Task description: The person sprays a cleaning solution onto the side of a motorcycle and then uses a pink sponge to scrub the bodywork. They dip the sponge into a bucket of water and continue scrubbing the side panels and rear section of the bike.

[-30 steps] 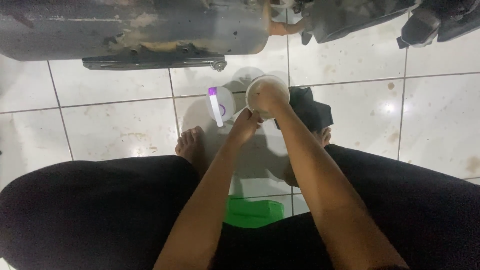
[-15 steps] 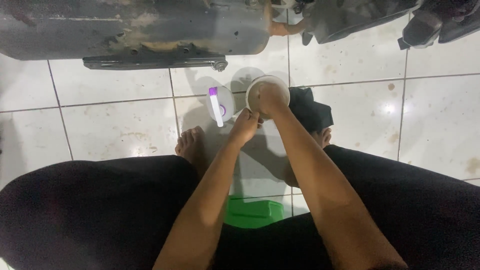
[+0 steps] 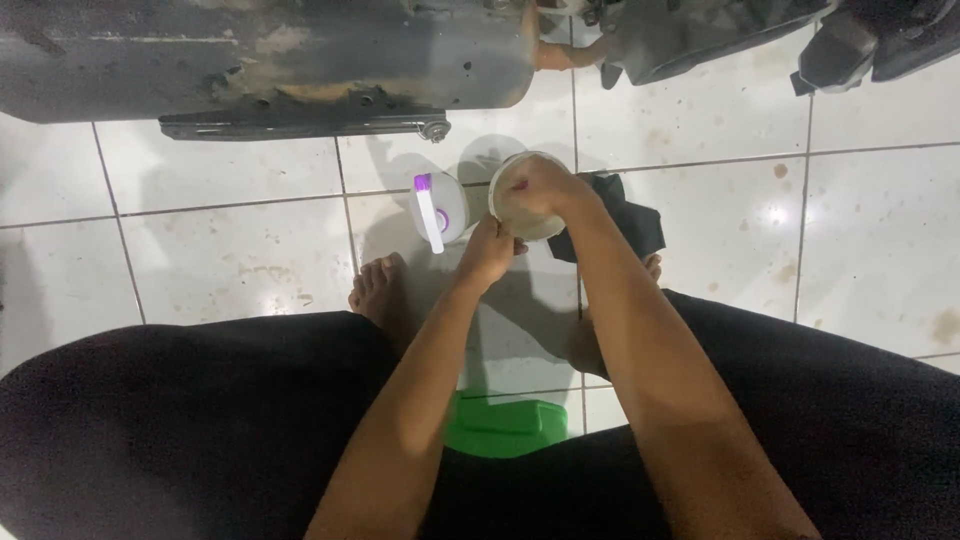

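while right hand (image 3: pixel 535 188) dipped fingers into white tub (image 3: pixel 527 200), left hand (image 3: pixel 490 250) pinched tub's near rim, above floor (image 3: pixel 250 250), beside white bottle (image 3: pixel 440 208). best practice judged: brace rim firmly, keep tub level. black cloth (image 3: pixel 620 215) just behind.

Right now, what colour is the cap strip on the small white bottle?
Purple, seen best in the head view.

Tub (image 3: pixel 530 225): our right hand (image 3: pixel 535 187) hides its inside.
Cloth (image 3: pixel 625 225): partly behind our forearm.
Metal tank (image 3: pixel 270 60): cut off at top.
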